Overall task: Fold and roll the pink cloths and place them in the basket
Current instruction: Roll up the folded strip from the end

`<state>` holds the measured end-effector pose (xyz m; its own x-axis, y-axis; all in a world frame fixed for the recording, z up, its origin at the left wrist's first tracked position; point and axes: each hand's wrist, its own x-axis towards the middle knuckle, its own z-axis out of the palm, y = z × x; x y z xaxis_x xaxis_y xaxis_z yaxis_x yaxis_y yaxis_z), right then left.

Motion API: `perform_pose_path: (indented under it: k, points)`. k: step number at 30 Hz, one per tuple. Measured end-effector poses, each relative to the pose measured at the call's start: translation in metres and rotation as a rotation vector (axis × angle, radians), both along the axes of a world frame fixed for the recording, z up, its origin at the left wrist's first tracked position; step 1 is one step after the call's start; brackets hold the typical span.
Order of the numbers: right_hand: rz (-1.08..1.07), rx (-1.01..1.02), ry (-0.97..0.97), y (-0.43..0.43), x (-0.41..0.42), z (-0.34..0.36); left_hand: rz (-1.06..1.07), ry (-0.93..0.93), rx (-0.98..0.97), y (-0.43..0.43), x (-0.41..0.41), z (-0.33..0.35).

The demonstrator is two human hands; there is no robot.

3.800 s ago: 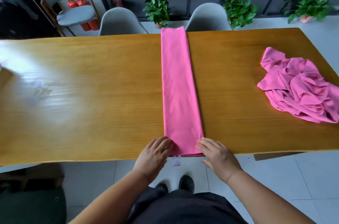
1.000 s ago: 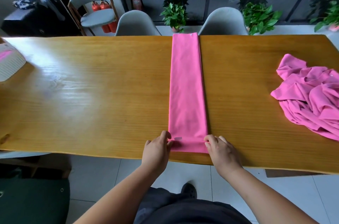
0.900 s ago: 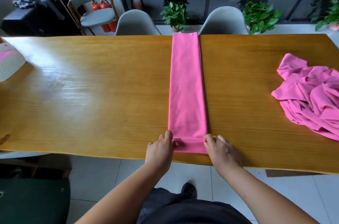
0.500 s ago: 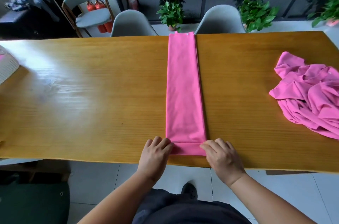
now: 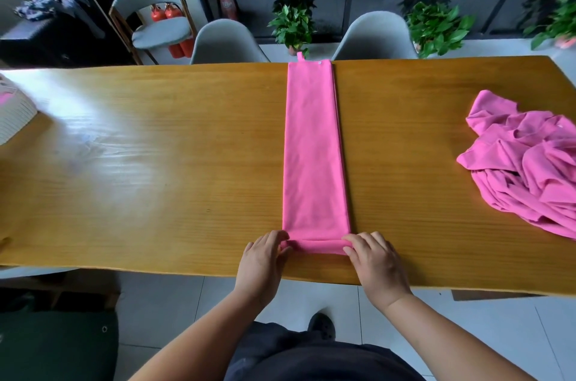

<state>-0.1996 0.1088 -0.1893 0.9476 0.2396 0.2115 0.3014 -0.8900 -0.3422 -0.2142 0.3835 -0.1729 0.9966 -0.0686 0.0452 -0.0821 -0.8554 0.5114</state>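
Observation:
A pink cloth (image 5: 313,150), folded into a long narrow strip, runs from the table's far edge to its near edge. Its near end is turned over into a small roll (image 5: 316,246). My left hand (image 5: 263,262) grips the roll's left end with curled fingers. On the roll's right end, my right hand (image 5: 375,265) grips in the same way. A heap of crumpled pink cloths (image 5: 526,159) lies at the right of the table. The white basket (image 5: 14,115) shows partly at the left edge, with something pink inside.
The wooden table (image 5: 156,162) spans the view. Two grey chairs (image 5: 226,44) stand behind its far edge, with potted plants (image 5: 293,22) beyond. A third chair and red fire extinguishers stand at the back left. My shoe shows on the tiled floor below.
The cloth's near end has been turned over and rolled away from me, so the strip ends a little farther from the table's near edge. Both hands stayed at the roll's ends.

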Motion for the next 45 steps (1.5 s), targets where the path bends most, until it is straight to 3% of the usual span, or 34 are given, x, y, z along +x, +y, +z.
perform_pose_path:
  k: [5,12,15,18,21,30,45]
  points:
    - [-0.087,0.136,0.154,0.004,-0.003,0.01,0.038,0.05,-0.082,-0.005,0.0,0.001]
    - [-0.14,-0.01,0.268,0.008,0.006,0.014,0.111,0.065,0.097,-0.008,0.002,0.005]
    - [-0.158,-0.031,0.12,0.003,0.007,0.013,0.045,-0.059,0.099,-0.008,0.007,0.008]
    - [0.046,-0.09,-0.075,-0.001,0.006,0.008,-0.116,-0.18,0.223,-0.007,0.008,0.005]
    - [0.132,-0.131,-0.142,-0.008,-0.002,-0.002,-0.179,-0.227,0.293,0.0,0.005,0.0]
    - [0.165,-0.18,-0.064,-0.017,-0.007,-0.011,-0.235,-0.193,0.224,0.013,-0.001,-0.003]
    - [-0.086,0.1,0.102,0.0,-0.002,0.011,0.018,-0.036,-0.041,0.003,-0.002,-0.001]
